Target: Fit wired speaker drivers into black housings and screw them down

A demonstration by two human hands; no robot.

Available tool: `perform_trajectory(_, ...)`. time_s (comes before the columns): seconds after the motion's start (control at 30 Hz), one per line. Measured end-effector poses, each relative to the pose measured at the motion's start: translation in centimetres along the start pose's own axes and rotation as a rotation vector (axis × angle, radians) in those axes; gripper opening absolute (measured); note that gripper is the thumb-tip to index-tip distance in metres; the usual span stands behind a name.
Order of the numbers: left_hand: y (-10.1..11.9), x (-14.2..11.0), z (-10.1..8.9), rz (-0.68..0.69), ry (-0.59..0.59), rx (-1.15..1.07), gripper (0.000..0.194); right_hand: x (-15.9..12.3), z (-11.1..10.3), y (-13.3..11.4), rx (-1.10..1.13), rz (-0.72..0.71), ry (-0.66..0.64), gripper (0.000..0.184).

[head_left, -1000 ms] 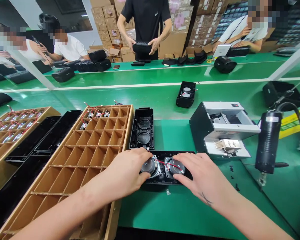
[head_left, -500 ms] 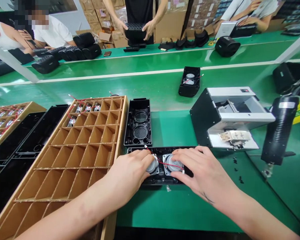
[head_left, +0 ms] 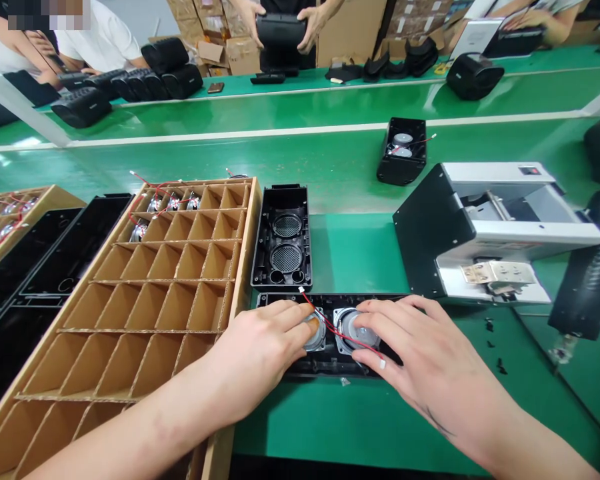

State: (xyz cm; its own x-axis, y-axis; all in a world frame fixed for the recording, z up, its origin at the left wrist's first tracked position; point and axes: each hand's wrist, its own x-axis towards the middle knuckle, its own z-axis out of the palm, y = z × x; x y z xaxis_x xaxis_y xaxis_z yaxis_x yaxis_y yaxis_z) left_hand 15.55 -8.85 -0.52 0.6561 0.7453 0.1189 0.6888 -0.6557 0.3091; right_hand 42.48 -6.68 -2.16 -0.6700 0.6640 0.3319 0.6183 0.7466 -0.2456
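Observation:
A black speaker housing [head_left: 330, 363] lies crosswise on the green mat just in front of me. Two round silver speaker drivers sit in it side by side, joined by a red wire [head_left: 330, 327]. My left hand [head_left: 260, 347] presses its fingertips on the left driver [head_left: 314, 331]. My right hand [head_left: 420, 360] lies over the right driver [head_left: 357, 330], fingers curled around its rim. A second, empty black housing [head_left: 285, 237] with two round grilles lies lengthwise right behind.
A cardboard divider tray [head_left: 145, 300] with a few drivers in its far cells stands at my left, black trays [head_left: 40, 267] beyond it. A white and black machine [head_left: 485, 233] and a hanging black tool [head_left: 587, 273] are at right. Another housing [head_left: 403, 160] rests on the belt. Other people work across it.
The view has tipped downward and closer. Both hands stay on the two drivers, shifting slightly; the red wire's white plug now sticks up behind my left fingers.

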Motion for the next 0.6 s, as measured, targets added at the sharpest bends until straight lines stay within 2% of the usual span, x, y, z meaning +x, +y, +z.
perform_trajectory(0.23,-0.5,-0.4,0.2,0.036,-0.044,-0.024,0.024,0.0,-0.9,0.8,-0.086,-0.09,-0.076,0.034)
perform_trajectory(0.4,-0.6,-0.1,0.0,0.046,-0.025,-0.012,0.023,0.2,-0.9,1.7,-0.053,-0.134,-0.07,0.025)
perform_trajectory(0.6,-0.8,-0.2,0.0,0.069,0.003,-0.012,0.025,0.1,-0.7,1.8,-0.01,-0.111,-0.054,0.02)
